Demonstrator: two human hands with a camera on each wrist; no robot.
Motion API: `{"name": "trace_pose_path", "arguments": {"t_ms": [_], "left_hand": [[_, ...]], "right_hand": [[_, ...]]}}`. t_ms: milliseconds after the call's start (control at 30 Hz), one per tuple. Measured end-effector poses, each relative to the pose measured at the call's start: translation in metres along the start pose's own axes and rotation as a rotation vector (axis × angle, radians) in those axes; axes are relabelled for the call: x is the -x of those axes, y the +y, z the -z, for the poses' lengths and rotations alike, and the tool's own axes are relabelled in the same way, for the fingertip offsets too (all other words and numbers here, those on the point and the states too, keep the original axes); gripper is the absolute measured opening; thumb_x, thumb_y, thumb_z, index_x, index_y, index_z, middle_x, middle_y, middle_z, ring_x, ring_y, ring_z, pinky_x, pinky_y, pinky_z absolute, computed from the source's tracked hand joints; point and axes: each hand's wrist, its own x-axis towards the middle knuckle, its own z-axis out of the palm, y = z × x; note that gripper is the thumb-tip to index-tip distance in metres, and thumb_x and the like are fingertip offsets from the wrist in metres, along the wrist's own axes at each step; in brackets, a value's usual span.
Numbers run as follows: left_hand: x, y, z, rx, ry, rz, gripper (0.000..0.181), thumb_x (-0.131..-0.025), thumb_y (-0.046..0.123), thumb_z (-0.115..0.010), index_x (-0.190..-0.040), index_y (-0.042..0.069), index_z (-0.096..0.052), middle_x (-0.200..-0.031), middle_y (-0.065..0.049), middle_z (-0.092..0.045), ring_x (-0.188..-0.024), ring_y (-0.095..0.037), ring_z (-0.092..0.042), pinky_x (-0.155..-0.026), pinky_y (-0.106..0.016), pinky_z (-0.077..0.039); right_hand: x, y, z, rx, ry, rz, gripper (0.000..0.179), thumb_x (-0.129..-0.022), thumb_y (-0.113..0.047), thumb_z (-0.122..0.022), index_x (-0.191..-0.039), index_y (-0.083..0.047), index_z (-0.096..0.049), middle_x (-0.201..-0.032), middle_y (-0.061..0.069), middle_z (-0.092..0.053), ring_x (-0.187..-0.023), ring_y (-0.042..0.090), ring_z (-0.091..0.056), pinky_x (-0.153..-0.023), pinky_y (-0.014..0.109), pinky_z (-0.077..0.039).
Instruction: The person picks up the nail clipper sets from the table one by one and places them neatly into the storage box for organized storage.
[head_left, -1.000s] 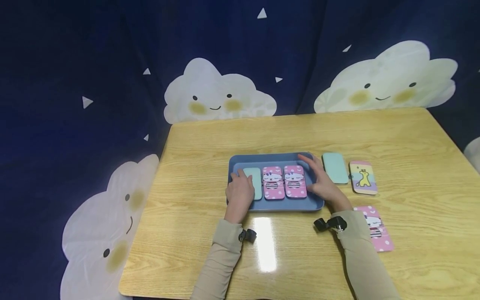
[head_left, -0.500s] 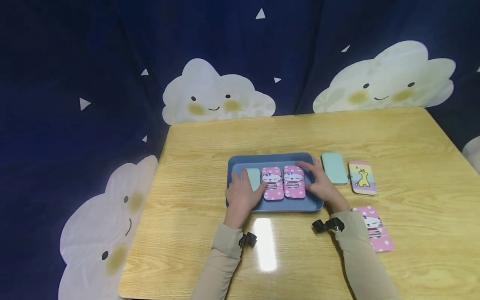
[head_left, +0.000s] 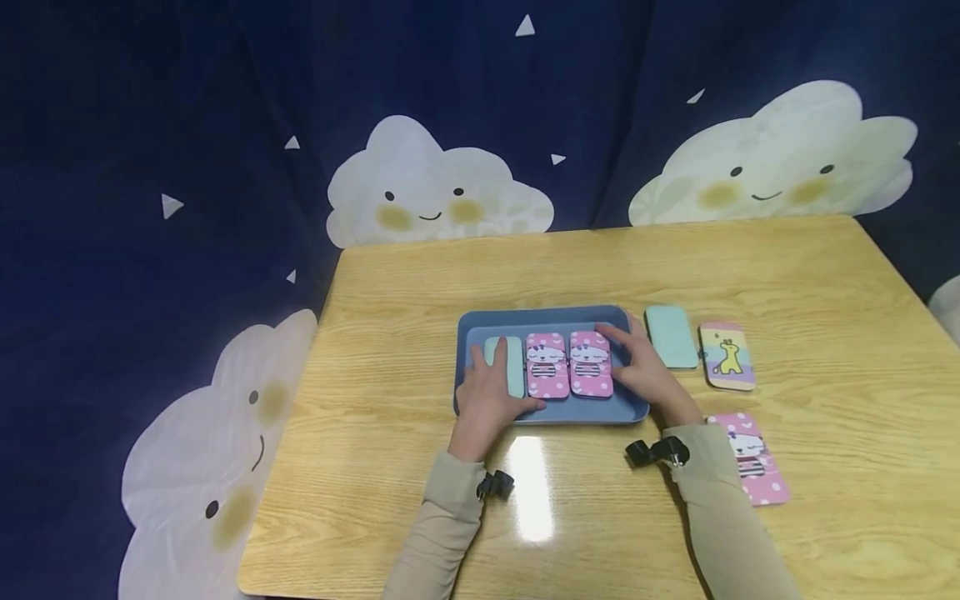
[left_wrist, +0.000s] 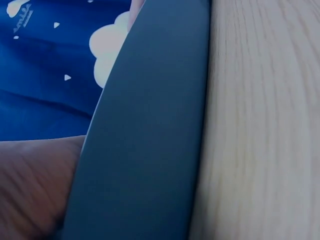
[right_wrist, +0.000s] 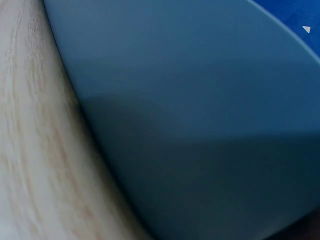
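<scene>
Inside a blue tray [head_left: 558, 410], a mint-green tin [head_left: 515, 367] and two pink cat-print tins, the middle one [head_left: 547, 367] and the right one [head_left: 591, 363], lie flat in a row. My left hand [head_left: 486, 396] is spread over the tray's left end, fingers at the mint tin and thumb stretched right along its near end. Over the right end reaches my right hand [head_left: 647, 367], its index fingertip at the right pink tin's far corner and thumb beside its right edge. Both wrist views show mostly the tray's outer wall [left_wrist: 145, 115], with a dark tray surface [right_wrist: 200, 100] on the right.
To the right of the tray, another mint-green tin [head_left: 671, 337] and a striped giraffe-print tin [head_left: 727, 356] lie on the wooden table [head_left: 405, 317]. A pink cat-print tin [head_left: 756, 467] is partly covered by my right sleeve. A dark cloud-print curtain [head_left: 585, 83] hangs behind.
My left hand has spread its fingers; its thumb swung right across the middle pink tin, then down to the tins' near end. The right hand stays almost in place.
</scene>
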Motion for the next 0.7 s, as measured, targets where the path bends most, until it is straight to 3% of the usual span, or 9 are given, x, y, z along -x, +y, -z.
{"name": "trace_pose_path", "arguments": {"t_ms": [433,700], "left_hand": [[-0.0006,-0.0046,0.0011,0.04,-0.013,-0.014,0.124,-0.061,0.06,-0.088,-0.159,0.023,-0.02,-0.149,-0.023,-0.027,-0.097,-0.029,-0.056,-0.049,-0.028,-0.043],[-0.0015,-0.0058,0.0022,0.061,-0.015,-0.034,0.124,-0.062,0.057,-0.089,-0.159,0.022,-0.021,-0.148,-0.026,-0.027,-0.1,-0.03,-0.059,-0.051,-0.03,-0.046]], "right_hand": [[0.0,-0.0024,-0.0004,-0.014,-0.028,-0.029,0.073,-0.075,0.013,-0.057,-0.146,0.001,-0.046,-0.161,0.027,0.003,-0.146,0.048,-0.004,-0.111,0.071,-0.01],[-0.0016,-0.002,0.0001,-0.01,-0.019,0.001,0.071,-0.075,0.014,-0.057,-0.144,0.003,-0.048,-0.16,0.029,0.0,-0.145,0.049,-0.004,-0.111,0.071,-0.01]]}}
